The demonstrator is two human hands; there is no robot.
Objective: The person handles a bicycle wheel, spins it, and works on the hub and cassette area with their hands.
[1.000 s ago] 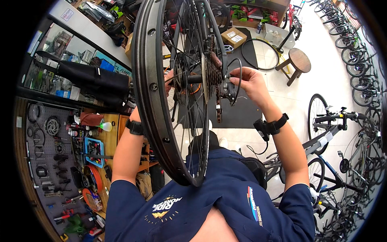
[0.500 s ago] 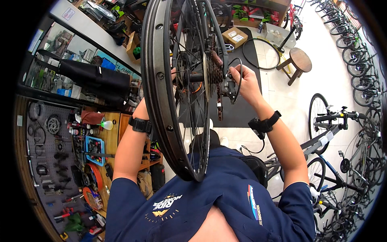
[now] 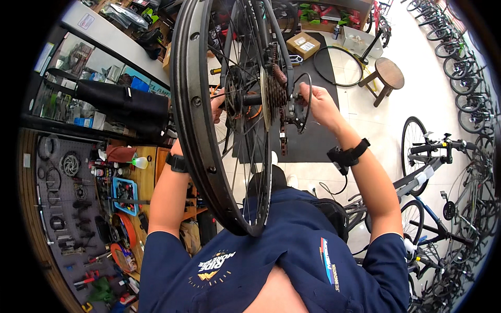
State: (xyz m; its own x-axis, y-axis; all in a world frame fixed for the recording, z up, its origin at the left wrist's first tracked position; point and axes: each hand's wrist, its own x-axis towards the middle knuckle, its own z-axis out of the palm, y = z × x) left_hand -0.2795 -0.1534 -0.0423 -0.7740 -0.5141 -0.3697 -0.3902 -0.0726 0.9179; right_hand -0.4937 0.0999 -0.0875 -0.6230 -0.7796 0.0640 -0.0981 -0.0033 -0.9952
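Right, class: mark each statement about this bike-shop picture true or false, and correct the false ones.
1. The right hand is at the rear derailleur beside the cassette. True.
2. The left hand rests on the wooden stool. False: it reaches behind the spokes towards the hub; the stool stands apart on the floor.
3. The wheel rim has a tyre on it. False: the rim is bare.
4. Both wrists wear dark bands. True.
5. A cardboard box lies on the dark mat. True.
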